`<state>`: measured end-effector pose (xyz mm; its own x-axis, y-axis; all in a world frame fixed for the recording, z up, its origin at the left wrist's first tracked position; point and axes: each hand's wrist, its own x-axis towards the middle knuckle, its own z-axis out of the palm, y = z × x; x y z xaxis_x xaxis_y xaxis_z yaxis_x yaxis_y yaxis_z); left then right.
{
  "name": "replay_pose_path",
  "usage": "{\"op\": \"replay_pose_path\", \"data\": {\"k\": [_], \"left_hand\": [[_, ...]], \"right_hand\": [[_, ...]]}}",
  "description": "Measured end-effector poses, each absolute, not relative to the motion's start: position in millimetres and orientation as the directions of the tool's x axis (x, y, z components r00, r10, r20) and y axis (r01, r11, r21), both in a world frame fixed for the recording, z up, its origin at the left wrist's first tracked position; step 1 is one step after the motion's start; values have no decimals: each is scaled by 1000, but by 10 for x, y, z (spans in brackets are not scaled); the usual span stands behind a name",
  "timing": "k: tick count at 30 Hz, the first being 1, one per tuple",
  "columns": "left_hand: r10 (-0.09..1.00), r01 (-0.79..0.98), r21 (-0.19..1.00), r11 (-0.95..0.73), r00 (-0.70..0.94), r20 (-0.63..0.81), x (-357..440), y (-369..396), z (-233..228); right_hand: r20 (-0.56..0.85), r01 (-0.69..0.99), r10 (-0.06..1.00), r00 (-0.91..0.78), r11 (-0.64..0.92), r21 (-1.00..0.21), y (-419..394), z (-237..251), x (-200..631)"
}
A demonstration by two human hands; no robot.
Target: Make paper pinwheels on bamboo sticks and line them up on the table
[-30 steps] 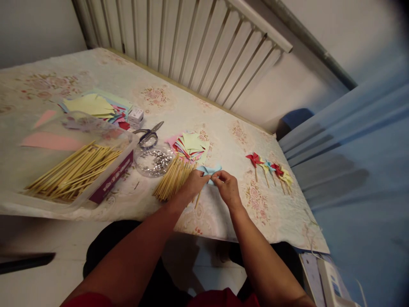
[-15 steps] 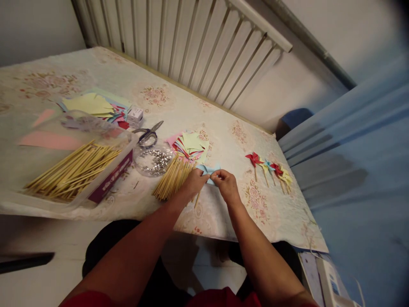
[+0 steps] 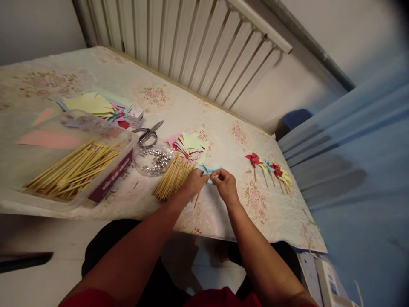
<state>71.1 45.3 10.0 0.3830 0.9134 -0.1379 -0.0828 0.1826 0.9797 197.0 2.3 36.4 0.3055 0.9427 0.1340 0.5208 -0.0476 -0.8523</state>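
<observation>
Room of apparently domestic type, likely a home: a cream, rose-patterned tablecloth (image 3: 220,128) is covering a broad surface; behind the tablecloth, a white, vertical-barred metal radiator (image 3: 168,38) is standing; to its right, a light-blue fabric curtain (image 3: 367,162) is hanging.

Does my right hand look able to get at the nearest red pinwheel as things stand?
Probably yes: only tablecloth shows between the right hand and the nearest red pinwheel. That hand seems to be pinching the light blue paper, though, so it would likely need to let go first.
</observation>
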Motion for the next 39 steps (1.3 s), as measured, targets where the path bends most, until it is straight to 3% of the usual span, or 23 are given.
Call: {"op": "replay_pose_path", "data": {"k": [7,11,17,22,31,39], "left_hand": [[917,-95,986,140,389,-92,718,469,71],[915,-114,981,154,391,-98,727,478,73],[916,-132,982,137,395,-75,728,475,44],[907,-137,986,100,419,-33,742,485,-5],[918,-166,971,171,386,-96,743,486,9],[885,-142,972,185,455,-102,720,503,17]], "right_hand": [[271,488,830,487,-1,-873,-29,328,1842],[233,394,804,547,-1,-919,-32,314,1816],[69,293,886,459,-77,-953,-5,271,1900],[72,331,894,443,-88,-939,-20,286,1950],[33,313,900,434,-116,-942,-21,357,1918],[-1,339,927,376,-138,-931,-24,308,2015]]}}
